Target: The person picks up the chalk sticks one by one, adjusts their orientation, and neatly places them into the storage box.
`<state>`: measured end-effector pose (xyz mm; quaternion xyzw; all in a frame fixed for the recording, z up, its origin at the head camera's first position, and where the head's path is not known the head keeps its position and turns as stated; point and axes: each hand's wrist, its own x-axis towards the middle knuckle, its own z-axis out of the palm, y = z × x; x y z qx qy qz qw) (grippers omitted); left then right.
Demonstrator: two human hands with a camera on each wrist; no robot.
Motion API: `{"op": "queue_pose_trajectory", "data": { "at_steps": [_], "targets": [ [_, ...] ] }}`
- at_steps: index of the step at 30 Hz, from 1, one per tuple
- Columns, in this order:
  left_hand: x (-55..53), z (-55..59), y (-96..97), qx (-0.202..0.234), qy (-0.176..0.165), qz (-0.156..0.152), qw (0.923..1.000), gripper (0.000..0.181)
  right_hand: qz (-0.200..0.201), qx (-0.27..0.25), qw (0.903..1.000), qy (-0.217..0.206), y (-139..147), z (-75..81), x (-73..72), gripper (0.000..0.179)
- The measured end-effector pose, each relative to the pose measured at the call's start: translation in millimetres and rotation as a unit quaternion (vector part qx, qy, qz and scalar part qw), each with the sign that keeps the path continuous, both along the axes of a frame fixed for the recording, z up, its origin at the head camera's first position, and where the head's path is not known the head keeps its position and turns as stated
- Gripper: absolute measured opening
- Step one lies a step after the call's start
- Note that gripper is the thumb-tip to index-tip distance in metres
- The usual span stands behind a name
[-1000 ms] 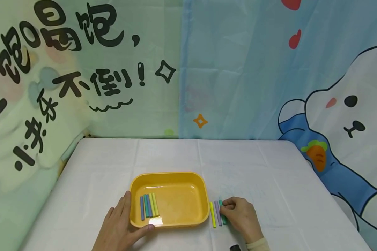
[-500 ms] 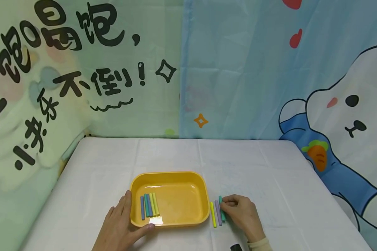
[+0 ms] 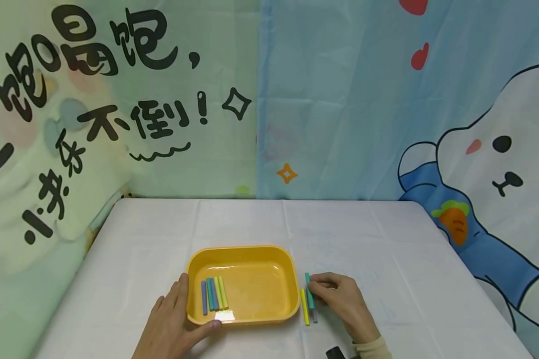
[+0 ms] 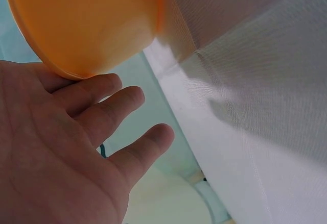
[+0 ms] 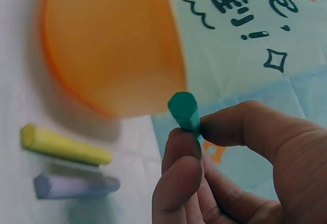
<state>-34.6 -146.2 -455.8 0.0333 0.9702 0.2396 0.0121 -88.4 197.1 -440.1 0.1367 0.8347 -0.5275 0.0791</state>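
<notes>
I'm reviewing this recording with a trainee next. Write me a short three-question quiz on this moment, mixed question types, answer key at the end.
1. Multiple choice: what colour is the stick that the right hand pinches?
A) yellow
B) green
C) purple

2. True or false: the left hand touches the yellow tray.

3. Count: how many sticks lie inside the tray?

Key:
1. B, the green stick.
2. True.
3. Five.
</notes>
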Motion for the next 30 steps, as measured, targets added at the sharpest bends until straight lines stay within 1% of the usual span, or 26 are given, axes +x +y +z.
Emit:
{"op": "queue_pose_trajectory", "data": {
  "at_steps": [4, 11, 15, 21, 27, 30],
  "targets": [
    [-0.3, 0.0, -0.3, 0.000, -0.002, 0.000, 1.0000, 0.130, 0.002, -0.025, 0.9996, 0.009, -4.3, 7.9, -0.2, 0.033],
    [-0.6, 0.8, 0.0, 0.000, -0.005, 0.002, 1.0000, 0.131, 0.014, -0.035, 0.9989, 0.028, -18.4, 19.7, -5.2, 0.028],
    [-0.5, 0.4, 0.1, 0.005, -0.006, 0.002, 1.0000, 0.131, 0.023, -0.034, 0.9984, 0.038, -26.6, 23.0, -6.8, 0.027],
    [-0.5, -0.1, -1.4, 0.008, 0.002, 0.001, 1.0000, 0.129, 0.037, -0.020, 0.9977, 0.054, -41.2, 28.2, -8.6, 0.025],
    [-1.2, -0.7, -0.3, 0.017, -0.015, 0.006, 0.9997, 0.132, 0.053, -0.019, 0.9967, 0.059, -55.1, 28.3, -11.1, 0.023],
    [-1.0, -1.0, -0.4, 0.017, -0.013, 0.005, 0.9998, 0.131, 0.062, -0.029, 0.9957, 0.063, -60.4, 28.3, -11.5, 0.024]
  ]
}}
